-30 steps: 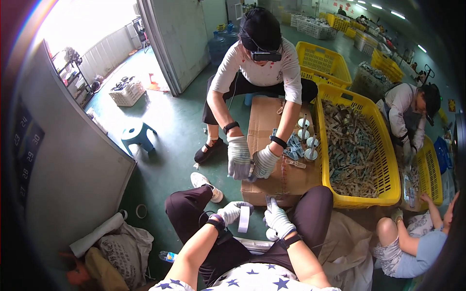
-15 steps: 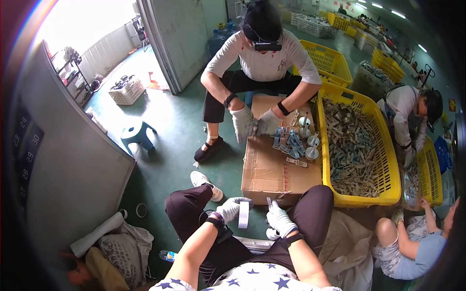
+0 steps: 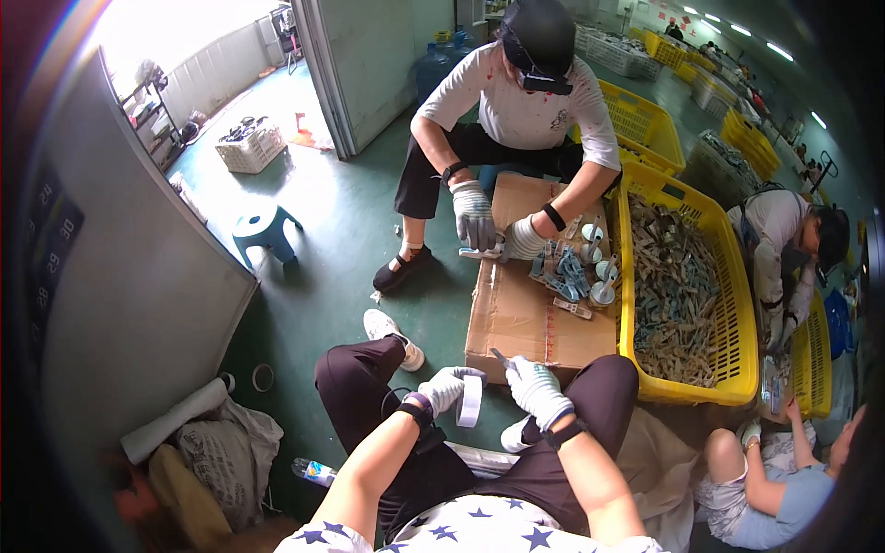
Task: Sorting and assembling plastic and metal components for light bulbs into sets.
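My left hand [image 3: 442,388], in a white knitted glove, is closed on a roll of white tape or labels [image 3: 470,402] that hangs by my fingers. To its right, my gloved right hand [image 3: 537,389] pinches a narrow grey piece [image 3: 501,358], like a peg or clip, at the near edge of a cardboard box [image 3: 507,327]. Large blue clips [image 3: 564,269] lie on the box, beside white round pieces with stems [image 3: 603,291]. Across from me, a co-worker's gloved hands [image 3: 498,232] hold a light clip [image 3: 481,251] over the box's left edge.
A yellow basket [image 3: 749,355] heaped with clips stands right of the box. Two other people [image 3: 784,244] work at the far right. Left are a blue stool [image 3: 265,232], a plastic bottle [image 3: 315,472], a tape roll [image 3: 263,377] and sacks [image 3: 230,452].
The view has shifted slightly. The white roll has turned and shows its round side. My right hand's piece is tilted more to the left. The co-worker's hands have moved, with a clip now visible.
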A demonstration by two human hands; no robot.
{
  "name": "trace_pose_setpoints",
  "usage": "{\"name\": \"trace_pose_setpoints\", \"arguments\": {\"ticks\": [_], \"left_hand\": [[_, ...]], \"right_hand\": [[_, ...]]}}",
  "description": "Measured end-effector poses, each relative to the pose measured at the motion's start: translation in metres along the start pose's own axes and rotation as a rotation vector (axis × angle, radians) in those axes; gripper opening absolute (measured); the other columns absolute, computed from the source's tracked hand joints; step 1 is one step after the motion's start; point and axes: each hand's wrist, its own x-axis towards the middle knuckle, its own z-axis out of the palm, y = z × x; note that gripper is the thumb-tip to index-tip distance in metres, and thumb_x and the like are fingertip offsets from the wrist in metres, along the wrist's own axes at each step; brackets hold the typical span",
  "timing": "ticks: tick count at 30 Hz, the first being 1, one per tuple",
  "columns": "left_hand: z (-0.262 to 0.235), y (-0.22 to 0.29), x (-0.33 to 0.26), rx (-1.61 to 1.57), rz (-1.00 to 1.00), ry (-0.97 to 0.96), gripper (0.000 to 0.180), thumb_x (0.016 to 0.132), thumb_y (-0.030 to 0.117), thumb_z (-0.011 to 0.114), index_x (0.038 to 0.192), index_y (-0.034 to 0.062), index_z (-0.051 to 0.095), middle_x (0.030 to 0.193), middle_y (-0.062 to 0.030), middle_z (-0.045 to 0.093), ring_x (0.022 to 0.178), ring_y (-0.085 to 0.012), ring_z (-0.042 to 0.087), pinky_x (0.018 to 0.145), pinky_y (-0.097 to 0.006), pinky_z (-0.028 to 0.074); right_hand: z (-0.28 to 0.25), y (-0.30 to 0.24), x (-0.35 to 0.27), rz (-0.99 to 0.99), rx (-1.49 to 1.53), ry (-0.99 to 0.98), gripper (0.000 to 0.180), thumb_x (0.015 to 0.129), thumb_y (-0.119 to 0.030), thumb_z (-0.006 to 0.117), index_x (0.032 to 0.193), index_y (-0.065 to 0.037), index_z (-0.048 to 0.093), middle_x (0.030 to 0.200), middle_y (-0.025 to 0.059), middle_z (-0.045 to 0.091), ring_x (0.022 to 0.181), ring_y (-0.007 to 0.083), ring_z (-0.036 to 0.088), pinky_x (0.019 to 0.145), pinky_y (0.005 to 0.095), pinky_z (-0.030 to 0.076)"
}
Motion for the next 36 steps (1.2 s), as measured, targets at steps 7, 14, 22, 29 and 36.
{"name": "trace_pose_setpoints", "arguments": {"ticks": [7, 14, 22, 29, 36], "left_hand": [[0.014, 0.005, 0.007, 0.105, 0.026, -0.011, 0.027, 0.081, -0.003, 0.061, 0.107, 0.0032, 0.067, 0.091, -0.0049, 0.069, 0.080, -0.0144, 0.064, 0.075, -0.030, 0.053], [0.018, 0.007, 0.004, 0.114, 0.028, 0.025, 0.034, 0.078, -0.009, 0.053, 0.108, 0.0024, 0.066, 0.090, -0.0046, 0.068, 0.078, -0.0149, 0.063, 0.074, -0.030, 0.053], [0.013, 0.002, 0.010, 0.082, 0.011, 0.029, 0.037, 0.077, -0.011, 0.050, 0.108, 0.0019, 0.066, 0.090, -0.0048, 0.067, 0.077, -0.0147, 0.063, 0.073, -0.029, 0.052], [0.016, 0.005, 0.006, 0.070, 0.009, 0.037, 0.029, 0.081, -0.006, 0.057, 0.107, 0.0029, 0.066, 0.089, -0.0035, 0.067, 0.076, -0.0132, 0.062, 0.071, -0.029, 0.052], [0.028, 0.023, -0.023, 0.246, -0.051, -0.053, 0.033, 0.081, -0.001, 0.048, 0.108, 0.0019, 0.068, 0.091, -0.0035, 0.068, 0.079, -0.0123, 0.060, 0.075, -0.026, 0.048]], "right_hand": [[-0.030, -0.010, 0.028, -0.197, -0.296, -0.081, 0.025, 0.091, -0.027, 0.049, 0.104, -0.011, 0.061, 0.091, 0.0162, 0.066, 0.085, 0.0368, 0.063, 0.072, 0.0471, 0.050], [-0.019, -0.016, 0.034, -0.311, -0.395, -0.156, 0.026, 0.090, -0.026, 0.048, 0.108, -0.013, 0.062, 0.092, 0.0142, 0.067, 0.083, 0.0333, 0.065, 0.071, 0.0459, 0.051], [-0.021, -0.032, 0.041, -0.318, -0.477, -0.205, 0.028, 0.091, -0.027, 0.046, 0.111, -0.014, 0.061, 0.089, 0.0135, 0.068, 0.079, 0.0330, 0.066, 0.067, 0.0463, 0.051], [-0.013, -0.036, 0.050, -0.350, -0.543, -0.219, 0.026, 0.093, -0.027, 0.044, 0.110, -0.016, 0.061, 0.087, 0.0119, 0.068, 0.074, 0.0309, 0.066, 0.062, 0.0450, 0.052], [0.001, -0.036, 0.058, -0.409, -0.710, -0.217, 0.031, 0.096, -0.019, 0.039, 0.116, -0.009, 0.060, 0.089, 0.0110, 0.069, 0.076, 0.0264, 0.068, 0.061, 0.0428, 0.052]]}}
